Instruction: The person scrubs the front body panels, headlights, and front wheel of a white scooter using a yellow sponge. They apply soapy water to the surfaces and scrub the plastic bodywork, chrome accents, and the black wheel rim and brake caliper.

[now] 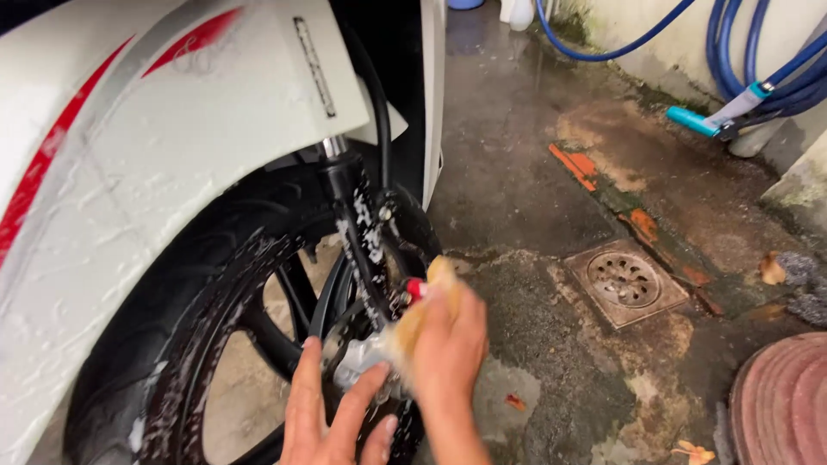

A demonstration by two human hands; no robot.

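right hand [448, 349] clamped on yellow sponge [422, 314], pressing it against fork [362, 232] low by wheel [215, 344] hub. left hand [332, 413] fingers spread apart, resting on soapy hub. white fender [155, 155] foamy above. drain [622, 280] on wet floor right, blue hose [741, 95] by wall.

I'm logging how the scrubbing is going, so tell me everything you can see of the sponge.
The sponge is yellowish-tan, soft-looking and wet, squeezed in the right hand so that only its top and left edge show. It is pressed against the lower fork leg near the hub of the soapy black front wheel. The left hand rests on the wheel just below it.
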